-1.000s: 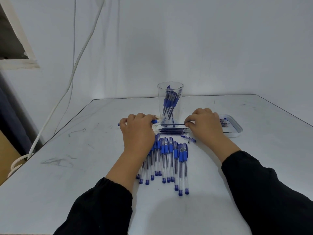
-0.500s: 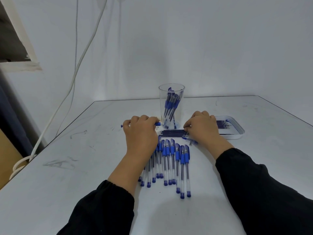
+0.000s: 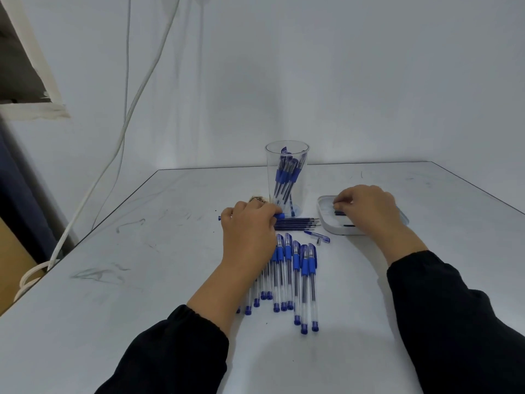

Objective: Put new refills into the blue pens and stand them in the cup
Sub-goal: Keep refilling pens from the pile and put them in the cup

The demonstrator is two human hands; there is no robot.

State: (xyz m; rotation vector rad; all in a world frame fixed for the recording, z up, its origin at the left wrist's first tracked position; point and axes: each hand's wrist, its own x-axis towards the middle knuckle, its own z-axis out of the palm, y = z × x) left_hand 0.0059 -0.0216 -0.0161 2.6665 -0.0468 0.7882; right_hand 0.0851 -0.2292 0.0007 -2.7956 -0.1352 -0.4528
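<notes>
Left grip point(image 3: 250, 223) holds pen point(image 3: 279, 216)

A plain white wall point(image 3: 312, 81) fills the far side of the room, evenly lit, with a brighter patch low down near its middle. Against it stands a pale grey worktop point(image 3: 142, 280), glossy and marked with dark scuffs and scribbles, its far edge meeting the wall. Left of the worktop, two white cables point(image 3: 136, 98) hang down the wall, and the thicker one ends in a coil point(image 3: 28, 277) below the worktop's left edge. Above and left of that coil is a rough opening point(image 3: 20, 66) with chipped white edging. A tan surface point(image 3: 11, 265) shows beside the coil.
</notes>
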